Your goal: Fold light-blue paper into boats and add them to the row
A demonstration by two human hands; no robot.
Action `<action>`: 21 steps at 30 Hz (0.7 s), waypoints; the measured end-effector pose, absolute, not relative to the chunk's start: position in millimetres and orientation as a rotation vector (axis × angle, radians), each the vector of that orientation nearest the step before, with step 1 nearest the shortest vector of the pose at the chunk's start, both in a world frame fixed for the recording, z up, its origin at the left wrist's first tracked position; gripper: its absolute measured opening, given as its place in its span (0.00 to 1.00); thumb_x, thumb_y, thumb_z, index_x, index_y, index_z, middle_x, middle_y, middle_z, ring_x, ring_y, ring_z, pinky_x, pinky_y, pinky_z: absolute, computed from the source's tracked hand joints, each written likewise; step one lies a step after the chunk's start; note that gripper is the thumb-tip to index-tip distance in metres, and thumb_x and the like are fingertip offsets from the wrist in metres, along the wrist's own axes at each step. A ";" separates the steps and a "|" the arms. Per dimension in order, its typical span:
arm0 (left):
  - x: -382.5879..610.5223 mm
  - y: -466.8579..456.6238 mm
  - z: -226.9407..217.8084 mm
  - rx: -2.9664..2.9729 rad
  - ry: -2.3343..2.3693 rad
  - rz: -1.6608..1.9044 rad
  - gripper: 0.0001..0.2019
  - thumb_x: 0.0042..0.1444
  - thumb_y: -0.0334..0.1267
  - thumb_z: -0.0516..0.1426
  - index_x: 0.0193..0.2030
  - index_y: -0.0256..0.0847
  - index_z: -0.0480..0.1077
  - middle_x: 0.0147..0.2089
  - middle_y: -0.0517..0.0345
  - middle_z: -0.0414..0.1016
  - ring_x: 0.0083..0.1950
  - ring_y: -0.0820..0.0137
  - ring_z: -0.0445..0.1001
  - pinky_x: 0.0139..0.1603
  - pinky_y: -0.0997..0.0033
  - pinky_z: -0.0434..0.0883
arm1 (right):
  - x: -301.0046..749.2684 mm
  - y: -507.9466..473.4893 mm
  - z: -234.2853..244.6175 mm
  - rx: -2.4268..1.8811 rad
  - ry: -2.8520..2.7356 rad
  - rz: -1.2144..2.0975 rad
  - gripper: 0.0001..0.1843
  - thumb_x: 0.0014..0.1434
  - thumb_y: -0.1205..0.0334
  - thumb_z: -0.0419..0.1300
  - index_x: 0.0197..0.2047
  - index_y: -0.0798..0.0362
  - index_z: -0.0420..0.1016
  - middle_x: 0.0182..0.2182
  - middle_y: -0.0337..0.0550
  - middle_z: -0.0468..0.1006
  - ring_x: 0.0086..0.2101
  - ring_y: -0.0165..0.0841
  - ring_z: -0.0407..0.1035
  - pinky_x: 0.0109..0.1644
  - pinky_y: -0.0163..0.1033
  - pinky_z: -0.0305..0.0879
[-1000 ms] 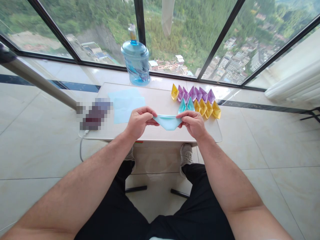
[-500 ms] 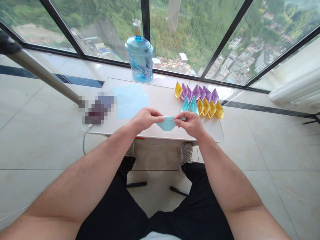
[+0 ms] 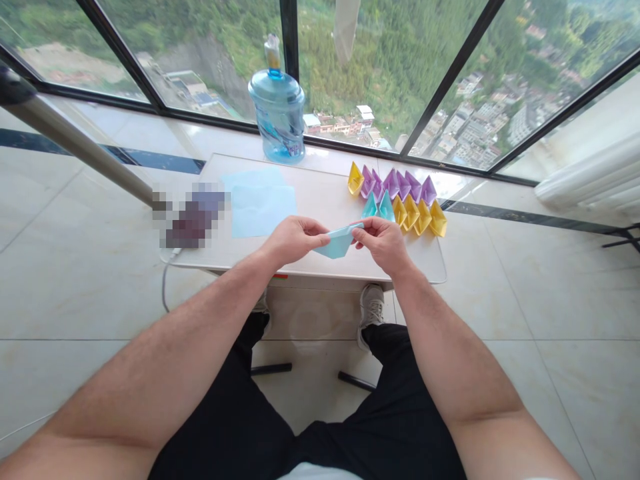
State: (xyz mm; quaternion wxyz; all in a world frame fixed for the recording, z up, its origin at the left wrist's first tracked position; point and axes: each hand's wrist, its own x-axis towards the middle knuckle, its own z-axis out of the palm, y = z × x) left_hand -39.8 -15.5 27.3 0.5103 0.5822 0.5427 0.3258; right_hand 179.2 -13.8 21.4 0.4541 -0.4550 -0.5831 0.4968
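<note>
Bare left hand (image 3: 294,239): while its thumb and fingers pinch one end, the pale-blue folded-paper piece (image 3: 338,244) tilts above the white rectangular table (image 3: 320,190).
Bare right hand (image 3: 384,243): fingers clamped on the opposite end.
Two turquoise folded-paper boats (image 3: 386,208): just beyond it.

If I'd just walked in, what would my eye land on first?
Probably the rows of purple, yellow and blue-green folded paper boats at the right end of the table. Next, the light-blue folded paper held between the left hand and right hand, above the table's near side. Beyond the table, a big blue water bottle stands by the windows.
</note>
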 end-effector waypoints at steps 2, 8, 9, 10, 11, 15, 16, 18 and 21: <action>-35.6 -17.4 26.5 1.415 1.281 0.805 0.17 0.45 0.50 0.66 0.36 0.38 0.82 0.32 0.54 0.81 0.34 0.65 0.76 0.35 0.69 0.68 | 175.5 -15.0 21.5 -1.131 -1.460 1.229 0.15 0.51 0.51 0.71 0.35 0.54 0.81 0.24 0.38 0.79 0.27 0.30 0.73 0.30 0.36 0.72; -27.8 -21.1 23.4 1.423 1.258 0.861 0.16 0.45 0.51 0.67 0.31 0.38 0.79 0.28 0.57 0.78 0.30 0.70 0.72 0.31 0.72 0.65 | 169.4 -17.8 19.7 -1.135 -1.500 1.280 0.19 0.48 0.53 0.72 0.40 0.54 0.80 0.26 0.37 0.78 0.26 0.27 0.69 0.30 0.35 0.69; -27.5 -21.6 23.5 1.404 1.253 0.863 0.17 0.45 0.51 0.67 0.30 0.37 0.78 0.28 0.57 0.78 0.30 0.71 0.71 0.31 0.73 0.65 | 169.4 -17.8 19.3 -1.121 -1.504 1.299 0.19 0.47 0.54 0.72 0.41 0.54 0.80 0.26 0.36 0.78 0.26 0.27 0.69 0.30 0.35 0.69; -27.4 -22.0 24.0 1.374 1.246 0.863 0.17 0.45 0.51 0.67 0.30 0.37 0.78 0.27 0.58 0.78 0.29 0.71 0.71 0.31 0.73 0.64 | 169.4 -17.8 19.1 -1.106 -1.503 1.314 0.20 0.47 0.55 0.72 0.42 0.54 0.80 0.26 0.36 0.78 0.26 0.27 0.69 0.30 0.35 0.69; -27.3 -22.4 24.7 1.339 1.237 0.859 0.17 0.45 0.51 0.67 0.31 0.37 0.78 0.27 0.58 0.77 0.29 0.71 0.71 0.30 0.73 0.64 | 169.4 -17.8 19.1 -1.090 -1.498 1.322 0.19 0.47 0.56 0.71 0.42 0.54 0.80 0.27 0.36 0.77 0.27 0.27 0.69 0.31 0.35 0.69; -26.2 -24.3 28.8 1.246 1.183 0.837 0.17 0.44 0.51 0.68 0.31 0.37 0.78 0.27 0.58 0.77 0.29 0.71 0.71 0.31 0.72 0.64 | 167.4 -18.6 20.8 -1.070 -1.495 1.245 0.15 0.49 0.58 0.68 0.41 0.54 0.79 0.24 0.34 0.75 0.25 0.27 0.67 0.30 0.35 0.67; -25.7 -24.6 29.7 1.245 1.176 0.832 0.17 0.44 0.51 0.68 0.31 0.37 0.78 0.27 0.58 0.77 0.29 0.72 0.70 0.30 0.72 0.64 | 166.7 -19.0 21.4 -1.079 -1.503 1.208 0.13 0.50 0.59 0.68 0.40 0.54 0.80 0.24 0.34 0.74 0.25 0.26 0.66 0.30 0.35 0.66; -24.9 -25.1 30.5 1.260 1.177 0.811 0.17 0.45 0.51 0.67 0.31 0.37 0.77 0.26 0.60 0.75 0.27 0.73 0.68 0.29 0.73 0.62 | 165.4 -19.8 22.5 -1.103 -1.513 1.147 0.10 0.50 0.59 0.67 0.36 0.53 0.79 0.24 0.34 0.74 0.25 0.26 0.66 0.30 0.34 0.64; -24.8 -25.0 29.5 1.283 1.182 0.791 0.18 0.45 0.52 0.66 0.31 0.37 0.77 0.24 0.61 0.72 0.26 0.74 0.66 0.28 0.73 0.60 | 164.7 -20.4 23.6 -1.136 -1.505 1.124 0.08 0.50 0.57 0.66 0.32 0.53 0.78 0.26 0.36 0.76 0.27 0.28 0.67 0.31 0.35 0.65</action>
